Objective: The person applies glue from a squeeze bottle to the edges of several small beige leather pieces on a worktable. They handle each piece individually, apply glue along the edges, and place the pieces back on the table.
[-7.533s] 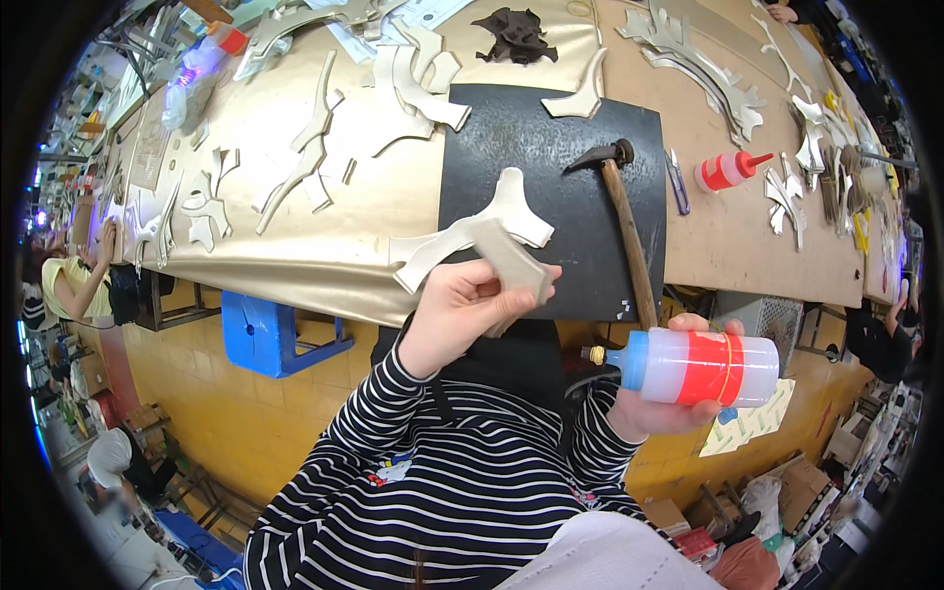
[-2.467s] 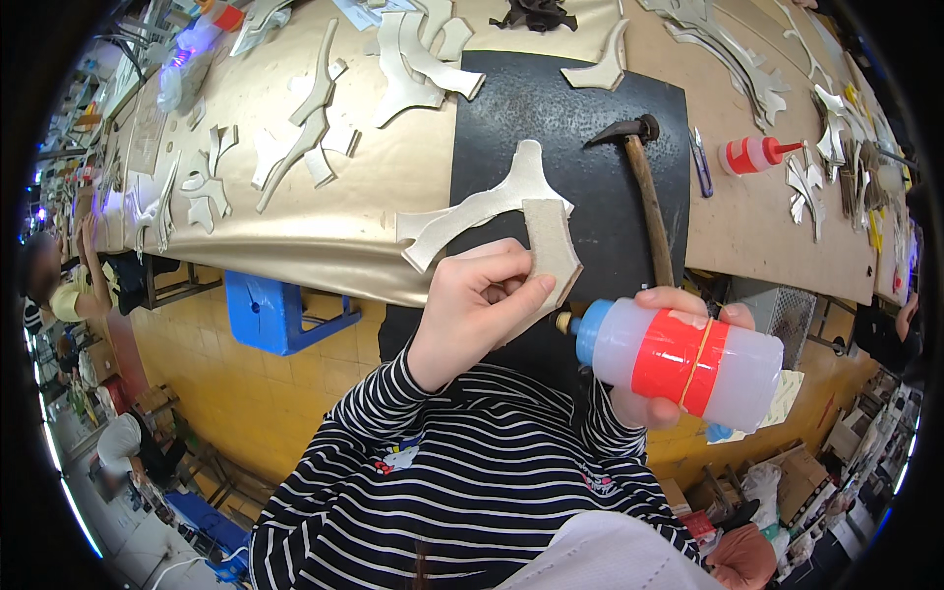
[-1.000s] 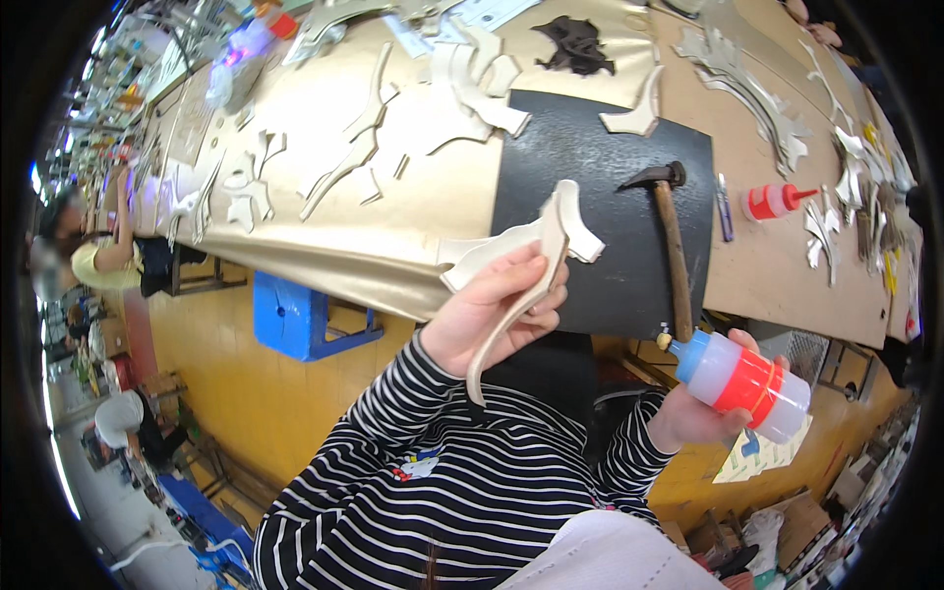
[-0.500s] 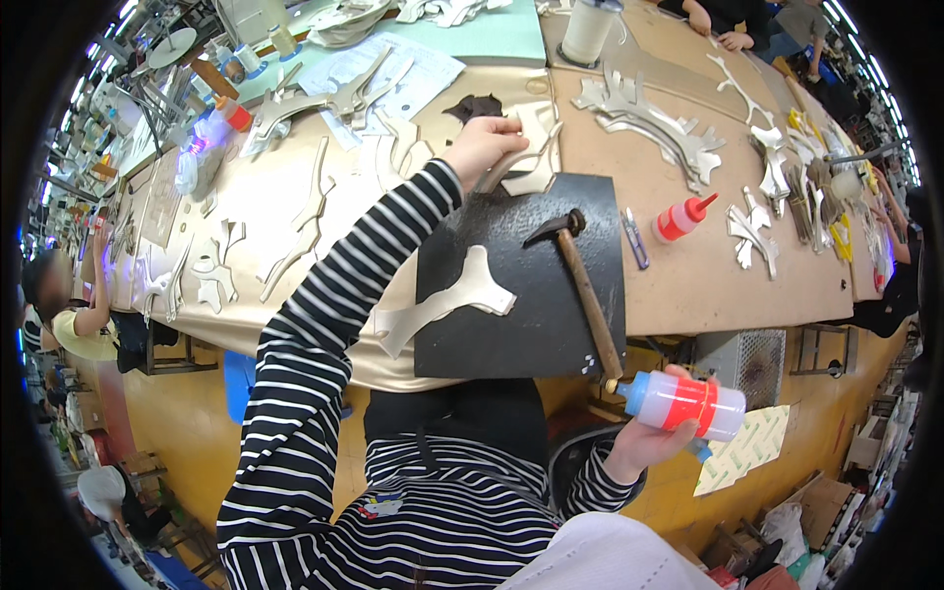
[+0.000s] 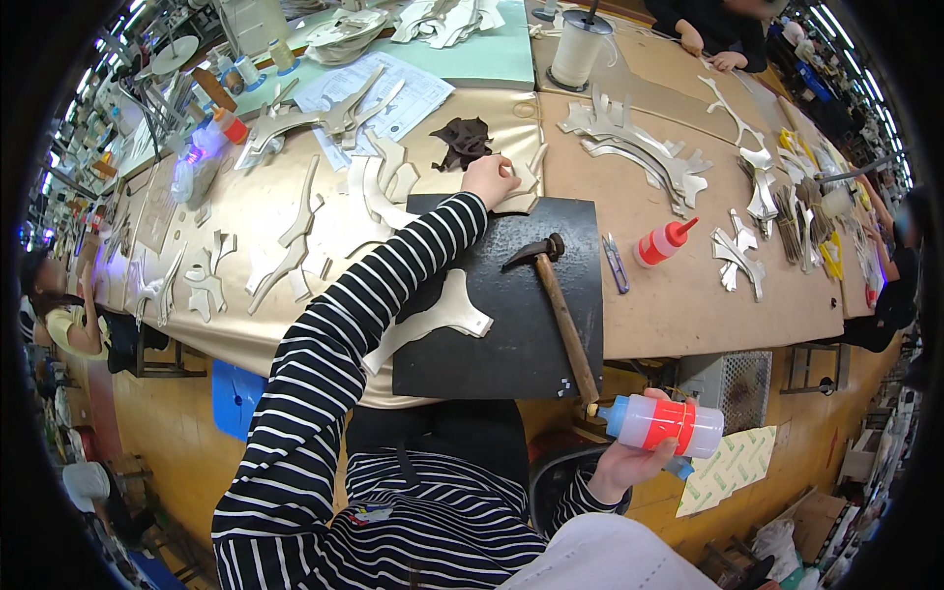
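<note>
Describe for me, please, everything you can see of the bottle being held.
The bottle is a translucent whitish cylinder, apparently plastic, with a red band, a thin yellowish loop around it, a blue shoulder and a yellowish tip. It lies on its side in the right hand, tip pointing left toward the hammer handle; its fill is unclear.

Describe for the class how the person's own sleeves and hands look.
The left sleeve and right sleeve match: long, black, with narrow white stripes circling the arm, ending around the wrist. The left hand and right hand wear no gloves.
</note>
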Motion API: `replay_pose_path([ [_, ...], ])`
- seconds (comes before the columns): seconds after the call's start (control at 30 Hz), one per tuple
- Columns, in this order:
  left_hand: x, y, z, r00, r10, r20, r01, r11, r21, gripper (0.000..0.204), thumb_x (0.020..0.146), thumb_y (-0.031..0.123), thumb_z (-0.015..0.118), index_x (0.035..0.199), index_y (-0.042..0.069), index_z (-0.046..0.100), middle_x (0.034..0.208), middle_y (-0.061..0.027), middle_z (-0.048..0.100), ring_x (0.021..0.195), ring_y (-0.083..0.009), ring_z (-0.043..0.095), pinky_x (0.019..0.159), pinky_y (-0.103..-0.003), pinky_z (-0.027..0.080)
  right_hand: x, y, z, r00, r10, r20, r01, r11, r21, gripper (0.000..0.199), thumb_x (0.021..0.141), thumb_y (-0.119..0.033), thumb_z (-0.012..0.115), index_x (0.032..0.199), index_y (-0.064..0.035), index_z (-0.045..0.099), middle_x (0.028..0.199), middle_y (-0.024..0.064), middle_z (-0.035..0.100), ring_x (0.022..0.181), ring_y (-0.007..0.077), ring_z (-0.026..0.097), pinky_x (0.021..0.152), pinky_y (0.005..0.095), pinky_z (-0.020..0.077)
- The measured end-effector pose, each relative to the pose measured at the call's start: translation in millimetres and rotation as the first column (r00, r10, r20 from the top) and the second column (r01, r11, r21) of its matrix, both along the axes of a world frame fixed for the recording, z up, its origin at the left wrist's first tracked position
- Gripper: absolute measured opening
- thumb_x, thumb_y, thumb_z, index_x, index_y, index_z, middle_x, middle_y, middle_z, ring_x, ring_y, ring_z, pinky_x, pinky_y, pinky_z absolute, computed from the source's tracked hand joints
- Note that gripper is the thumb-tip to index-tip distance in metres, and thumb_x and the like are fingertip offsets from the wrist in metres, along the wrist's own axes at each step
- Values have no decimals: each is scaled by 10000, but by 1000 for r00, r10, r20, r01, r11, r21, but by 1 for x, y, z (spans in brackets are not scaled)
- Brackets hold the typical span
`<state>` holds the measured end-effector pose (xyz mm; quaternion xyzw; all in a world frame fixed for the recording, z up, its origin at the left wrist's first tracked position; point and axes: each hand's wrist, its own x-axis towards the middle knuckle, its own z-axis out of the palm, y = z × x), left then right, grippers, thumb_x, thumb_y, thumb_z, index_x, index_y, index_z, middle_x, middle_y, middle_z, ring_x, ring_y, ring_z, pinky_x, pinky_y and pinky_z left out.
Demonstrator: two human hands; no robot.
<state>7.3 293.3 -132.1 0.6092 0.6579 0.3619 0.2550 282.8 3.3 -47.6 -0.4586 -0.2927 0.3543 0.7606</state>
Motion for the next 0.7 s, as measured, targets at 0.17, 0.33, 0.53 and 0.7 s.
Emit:
replay_pose_path([
  [0.17, -7, -31, 36, 995, 30, -91, -15, 987, 162, 361, 807, 283, 636, 1025, -5, 630, 968, -213, 593, 939, -347, 564, 843, -403, 442, -4, 5, 2, 1000, -22, 18, 20, 998, 65, 779, 764, -539, 631, 1293, -59, 319, 991, 199, 585, 890, 247, 572, 762, 335, 473],
  [0.33, -39, -143, 76, 926, -316, 208, 299, 948, 110, 258, 894, 167, 579, 1102, 16, 596, 905, -44, 620, 787, -105, 547, 724, -237, 450, -1, 2, 0, 998, -29, 57, 27, 999, 30, 780, 756, -528, 646, 1290, -53, 332, 991, 216, 587, 864, 267, 594, 715, 322, 511],
  [0.53, -30, -245, 62, 982, -124, -146, 124, 992, -13, 310, 740, 99, 701, 1018, 16, 592, 881, -97, 549, 831, -256, 549, 768, -342, 456, -22, 9, -5, 998, 57, -10, -57, 998, -37, 774, 752, -520, 651, 1290, -64, 332, 997, 218, 584, 866, 248, 590, 749, 328, 502],
  [0.7, -26, -255, 53, 998, -18, -68, 17, 1000, -8, 356, 705, 60, 718, 1032, 11, 584, 883, -100, 540, 849, -261, 547, 779, -338, 457, -44, 8, 5, 980, 196, 16, -196, 981, -8, 785, 752, -534, 649, 1283, -63, 313, 986, 216, 580, 883, 246, 582, 732, 326, 505],
])
